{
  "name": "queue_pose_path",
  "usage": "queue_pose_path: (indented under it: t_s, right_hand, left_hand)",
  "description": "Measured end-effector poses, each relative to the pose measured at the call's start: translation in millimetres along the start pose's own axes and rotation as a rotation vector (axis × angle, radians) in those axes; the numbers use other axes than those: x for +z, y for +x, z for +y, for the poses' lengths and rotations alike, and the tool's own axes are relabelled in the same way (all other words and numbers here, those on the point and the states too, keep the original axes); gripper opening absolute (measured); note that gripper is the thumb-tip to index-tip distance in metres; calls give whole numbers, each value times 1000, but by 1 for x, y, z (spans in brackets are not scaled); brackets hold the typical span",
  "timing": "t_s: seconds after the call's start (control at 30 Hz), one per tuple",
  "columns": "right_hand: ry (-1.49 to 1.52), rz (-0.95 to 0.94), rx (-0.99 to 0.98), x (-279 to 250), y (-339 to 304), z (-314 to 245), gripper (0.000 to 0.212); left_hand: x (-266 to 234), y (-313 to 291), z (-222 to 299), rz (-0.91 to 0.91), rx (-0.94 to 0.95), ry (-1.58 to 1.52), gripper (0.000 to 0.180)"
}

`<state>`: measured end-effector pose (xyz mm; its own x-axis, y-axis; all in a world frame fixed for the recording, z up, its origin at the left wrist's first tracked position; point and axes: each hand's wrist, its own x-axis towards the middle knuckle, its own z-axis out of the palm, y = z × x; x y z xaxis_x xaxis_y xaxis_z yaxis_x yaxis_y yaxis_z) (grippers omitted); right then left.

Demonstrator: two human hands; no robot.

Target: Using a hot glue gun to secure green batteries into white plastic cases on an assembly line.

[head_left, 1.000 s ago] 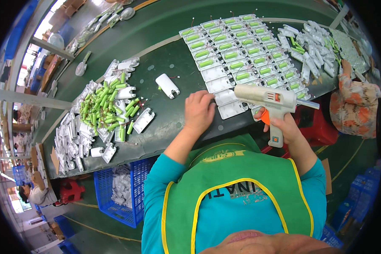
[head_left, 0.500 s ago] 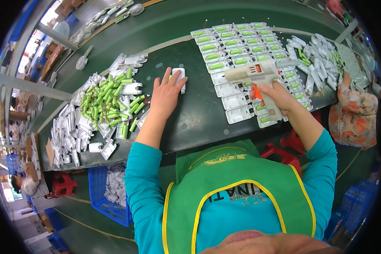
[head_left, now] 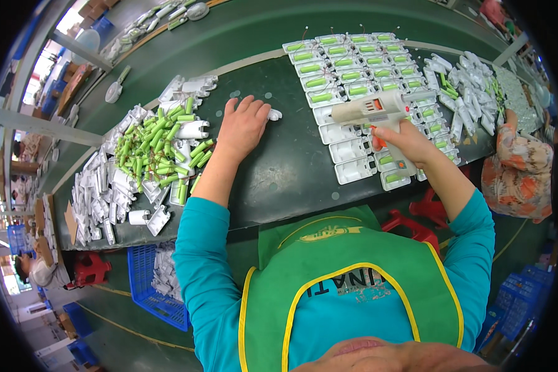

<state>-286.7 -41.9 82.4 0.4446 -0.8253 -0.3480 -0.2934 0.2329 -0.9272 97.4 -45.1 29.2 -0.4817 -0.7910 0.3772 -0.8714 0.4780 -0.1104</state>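
White glue gun (head_left: 371,110), gripped in the right hand (head_left: 406,141), nozzle to the left, over rows of open white cases (head_left: 346,151), many bearing green batteries (head_left: 321,98), on the dark green desk (head_left: 291,186). The left hand (head_left: 242,127), palm down, mostly covers a single case (head_left: 276,115); whether its fingers grip cannot be told. Farther left: a heap of batteries and white parts (head_left: 99,195).

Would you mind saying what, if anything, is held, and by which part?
The right hand grips a pale plastic glue gun by its handle; whether the left hand over a white plastic casing holds it is unclear.
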Motion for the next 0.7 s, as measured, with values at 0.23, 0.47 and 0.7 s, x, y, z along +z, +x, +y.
queue_pose_path:
  t_s: [0.23, 0.47, 0.7]
  right_hand:
    - [-72, 26, -16, -6, -6, 0, 27]
    - [-6, 10, -6, -6, -7, 0, 35]
    - [112, 32, 44, -11, -22, -2, 43]
  left_hand:
    - [-28, 4, 44, 264, 1, -334, 29]
    - [-16, -34, 103, 41, 54, -354, 32]
    - [-36, -65, 106, 111, -144, -518, 32]
